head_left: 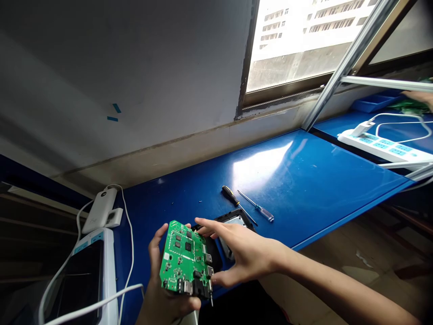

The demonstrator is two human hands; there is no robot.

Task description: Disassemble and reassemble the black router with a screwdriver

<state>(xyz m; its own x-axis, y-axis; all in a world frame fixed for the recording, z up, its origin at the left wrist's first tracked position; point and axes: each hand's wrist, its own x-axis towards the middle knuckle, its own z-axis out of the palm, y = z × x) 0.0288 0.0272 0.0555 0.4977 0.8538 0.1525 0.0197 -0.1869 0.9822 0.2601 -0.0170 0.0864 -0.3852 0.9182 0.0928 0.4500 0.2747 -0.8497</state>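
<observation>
Left hand [155, 275] is curled around the edges of a green flat circuit board [182, 259], holding it up near the blue shiny table [203, 180]; right hand [246, 253], fingers spread, reaches to the board's right side.

I can count one green circuit board [176, 264], and two screwdrivers, which are one dark-handled screwdriver [230, 196] and one clear-handled screwdriver [265, 213]. The power strips are two: one left strip [109, 271] and one right strip [385, 147]. There are two blue tape pieces, an upper piece [117, 108] and a lower piece [112, 119]. The person's hands are two, left hand [154, 286] and right hand [248, 253]; one other person's hand [419, 97] is partly seen.
</observation>
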